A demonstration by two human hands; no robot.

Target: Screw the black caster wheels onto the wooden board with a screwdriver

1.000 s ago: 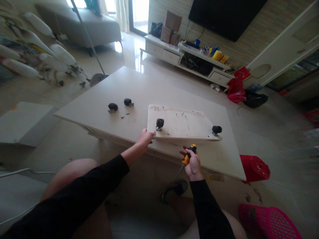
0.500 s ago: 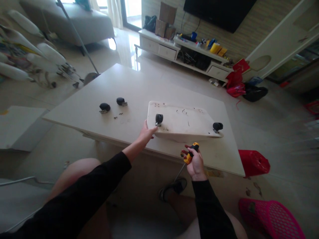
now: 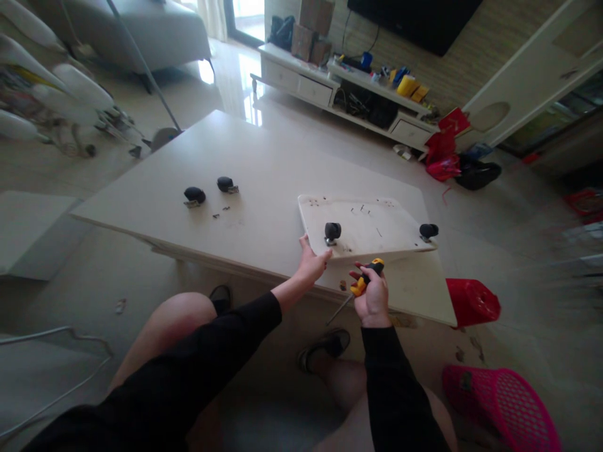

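Observation:
My left hand (image 3: 311, 262) grips the near left corner of a white board (image 3: 362, 227), thumb on top and fingers along its edge. One black caster wheel (image 3: 332, 231) stands upright at that corner, and another caster (image 3: 428, 231) at the near right corner. Marks that look like screw holes show at the two far corners, and several small screws (image 3: 361, 209) lie on the board. In front of the board's near edge, my right hand (image 3: 372, 295) is closed around a yellow and black screwdriver (image 3: 372, 271), its shaft pointing down and left.
Two loose casters (image 3: 195, 196) and small screws (image 3: 216, 216) lie on the left of the white table (image 3: 254, 157). A red bin (image 3: 472, 302) stands by the table's right end, a pink basket (image 3: 502, 402) nearer me. My knees are below the near edge.
My left hand has shifted the board to the right along the table, casters and screws riding with it. My right hand still holds the screwdriver, now closer to the board's edge.

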